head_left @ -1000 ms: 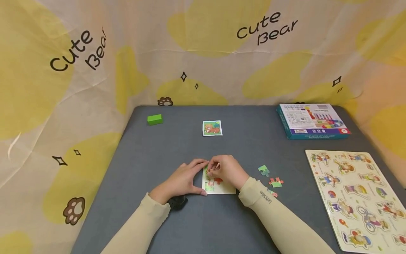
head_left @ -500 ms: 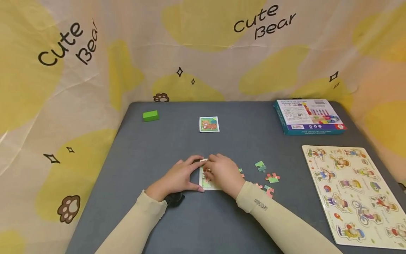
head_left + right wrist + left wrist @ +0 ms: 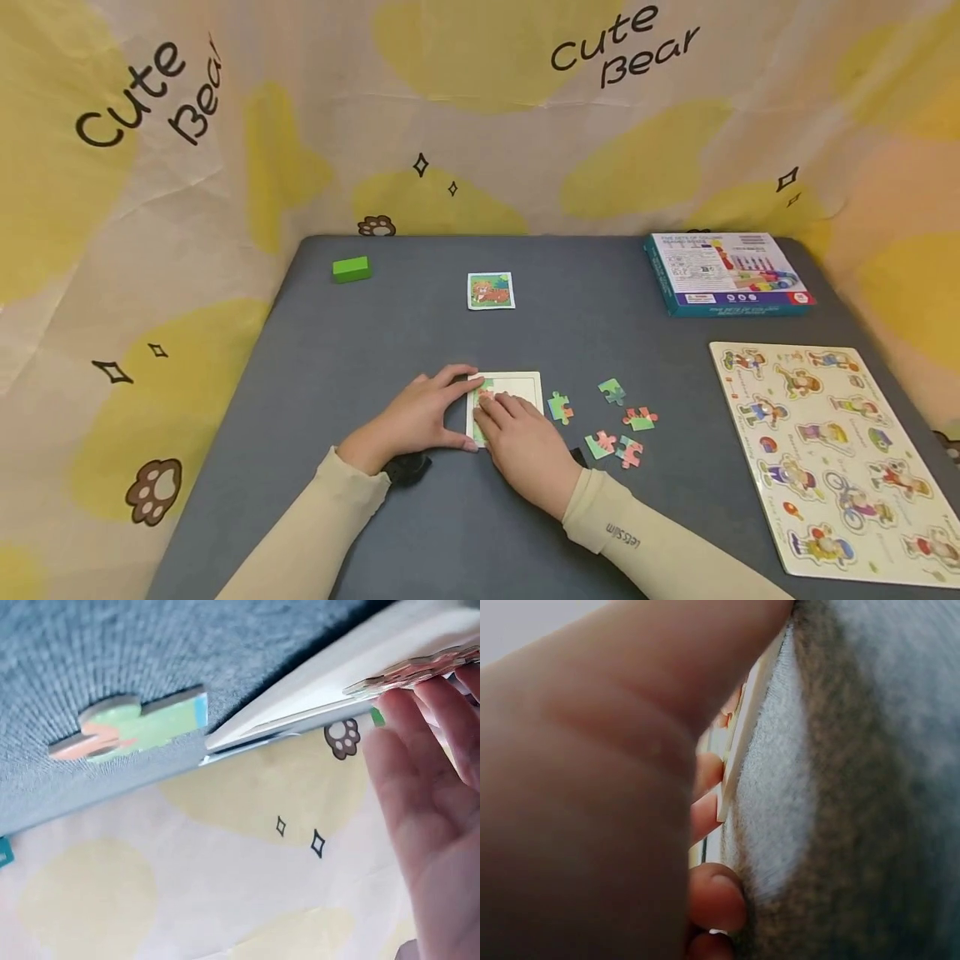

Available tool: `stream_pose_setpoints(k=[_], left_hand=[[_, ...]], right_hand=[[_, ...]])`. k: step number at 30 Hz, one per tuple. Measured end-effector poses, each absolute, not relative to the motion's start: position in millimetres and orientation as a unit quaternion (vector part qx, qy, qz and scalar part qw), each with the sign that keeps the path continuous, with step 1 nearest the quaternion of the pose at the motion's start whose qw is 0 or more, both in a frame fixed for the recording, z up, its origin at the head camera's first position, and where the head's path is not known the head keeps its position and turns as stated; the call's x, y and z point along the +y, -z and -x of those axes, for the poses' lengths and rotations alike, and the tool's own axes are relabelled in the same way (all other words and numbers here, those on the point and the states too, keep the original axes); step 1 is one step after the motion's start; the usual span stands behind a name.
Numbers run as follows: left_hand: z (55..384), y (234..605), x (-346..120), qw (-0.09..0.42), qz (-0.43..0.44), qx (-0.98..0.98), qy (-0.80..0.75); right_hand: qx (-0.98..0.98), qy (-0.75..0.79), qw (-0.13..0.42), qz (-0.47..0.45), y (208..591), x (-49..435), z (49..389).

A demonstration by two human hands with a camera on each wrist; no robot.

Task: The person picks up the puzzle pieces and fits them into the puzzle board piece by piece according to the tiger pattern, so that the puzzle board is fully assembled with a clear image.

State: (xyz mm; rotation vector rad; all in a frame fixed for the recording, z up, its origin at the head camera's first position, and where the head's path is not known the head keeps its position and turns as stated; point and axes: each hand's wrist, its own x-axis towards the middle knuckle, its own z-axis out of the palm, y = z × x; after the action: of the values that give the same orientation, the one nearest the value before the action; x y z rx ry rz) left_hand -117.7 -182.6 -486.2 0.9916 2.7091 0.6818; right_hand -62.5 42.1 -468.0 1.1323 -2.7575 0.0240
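Observation:
A small white puzzle board (image 3: 528, 386) lies on the grey table, with jigsaw pieces (image 3: 480, 433) fitted along its left side. My left hand (image 3: 412, 417) braces that side, fingers at the upper left corner and thumb at the lower left one. Over the board, my right hand (image 3: 528, 450) presses its fairly straight fingertips on the fitted pieces, hiding part of them. In the right wrist view, the fingers (image 3: 397, 761) touch the pieces (image 3: 412, 671) from above. Several loose jigsaw pieces (image 3: 560, 407) lie to the right; one puzzle piece (image 3: 142, 729) shows close in the right wrist view.
A small tiger picture card (image 3: 491, 291) lies behind the board. Farther left is a green block (image 3: 352, 269). A boxed game (image 3: 727, 275) sits at the back right, and a large board with printed figures (image 3: 832, 458) lies along the right side.
My right hand has gone from pinching at the board's upper left to pressing with extended fingers, uncovering the board's right part. My left hand keeps its place. The head view has shifted slightly.

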Motion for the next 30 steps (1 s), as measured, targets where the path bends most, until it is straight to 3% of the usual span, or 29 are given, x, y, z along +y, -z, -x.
stream_pose_setpoints(k=[10, 16, 30], left_hand=[[114.2, 489.1, -177.1, 0.069, -0.321, 0.922, -0.206], [111.1, 488.6, -170.2, 0.046, -0.300, 0.932, -0.197], [110.5, 479.5, -169.0, 0.067, -0.285, 0.938, -0.186]], right_hand=[[-0.921, -0.038, 0.087, -0.378, 473.1, 47.4, 60.0], [-0.917, -0.082, 0.058, -0.385, 470.4, 55.6, 66.9], [-0.925, -0.066, 0.071, -0.367, 470.1, 55.1, 65.9]])
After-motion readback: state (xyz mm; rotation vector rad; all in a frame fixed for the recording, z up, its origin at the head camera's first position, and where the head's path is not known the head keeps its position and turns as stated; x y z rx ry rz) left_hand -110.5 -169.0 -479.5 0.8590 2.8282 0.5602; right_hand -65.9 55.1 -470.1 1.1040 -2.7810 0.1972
